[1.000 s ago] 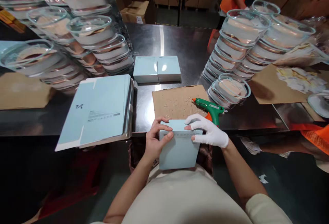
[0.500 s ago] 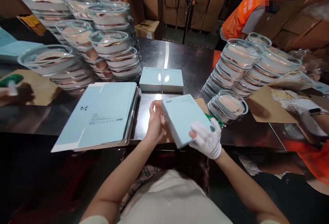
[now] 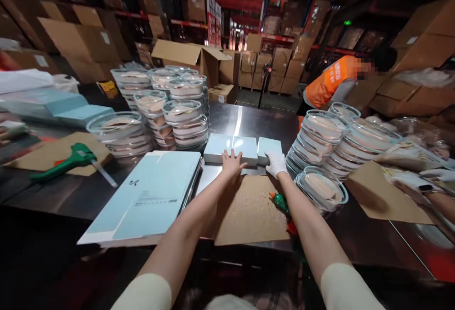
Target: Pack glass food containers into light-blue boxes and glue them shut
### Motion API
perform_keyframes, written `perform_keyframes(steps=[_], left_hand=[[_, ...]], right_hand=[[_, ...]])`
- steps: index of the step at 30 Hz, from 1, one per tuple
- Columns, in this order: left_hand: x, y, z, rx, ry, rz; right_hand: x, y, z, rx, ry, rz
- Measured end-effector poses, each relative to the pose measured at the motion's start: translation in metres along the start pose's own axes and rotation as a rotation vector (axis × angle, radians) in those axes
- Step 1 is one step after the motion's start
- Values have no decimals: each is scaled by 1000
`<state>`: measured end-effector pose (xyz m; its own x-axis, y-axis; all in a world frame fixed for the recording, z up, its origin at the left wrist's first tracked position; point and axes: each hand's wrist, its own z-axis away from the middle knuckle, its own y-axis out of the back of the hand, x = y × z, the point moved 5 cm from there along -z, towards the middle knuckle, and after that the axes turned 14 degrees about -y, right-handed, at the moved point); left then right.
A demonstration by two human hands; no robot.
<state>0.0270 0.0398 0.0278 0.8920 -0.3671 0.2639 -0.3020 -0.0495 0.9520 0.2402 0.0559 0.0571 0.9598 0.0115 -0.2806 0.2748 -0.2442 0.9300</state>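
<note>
My bare left hand has its fingers spread against the front and top edge of two light-blue boxes standing side by side. My right hand, in a white glove, grips the near right corner of another light-blue box at their right end. A sheet of brown cardboard lies below my hands. Partly hidden by my right forearm, a green glue gun with an orange tip rests at the cardboard's right side. To the left is a stack of flat light-blue printed sheets.
Stacks of round clear-lidded containers stand at the left and right. Another green glue gun lies on cardboard at far left. A person in an orange vest bends beyond the table; another person's gloved hands work at right.
The light-blue box held between both hands has moved forward onto the table, beside the other two. My left hand has left it and spread against those. The view has tilted up.
</note>
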Motion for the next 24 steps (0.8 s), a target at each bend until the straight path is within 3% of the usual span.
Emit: perform_keyframes(steps=[4,8,14,19,24], left_hand=[[-8,-14,-8,-16,-60,-46],[-3,-22,-15,-25,-108,-77],[1,-21,-6,13,-139,-117],[0,-14,8,23,-198,-159],[16,-7,10,11,-208,-176]], right_hand=[[20,-10,-6,-25,16,-31],[38,-16,-10,-67,-39,-40],[43,-21,-5,-133,-68,-47],[29,-1,10,-153,-75,-46],[-16,36,42,-118,-21,-63]])
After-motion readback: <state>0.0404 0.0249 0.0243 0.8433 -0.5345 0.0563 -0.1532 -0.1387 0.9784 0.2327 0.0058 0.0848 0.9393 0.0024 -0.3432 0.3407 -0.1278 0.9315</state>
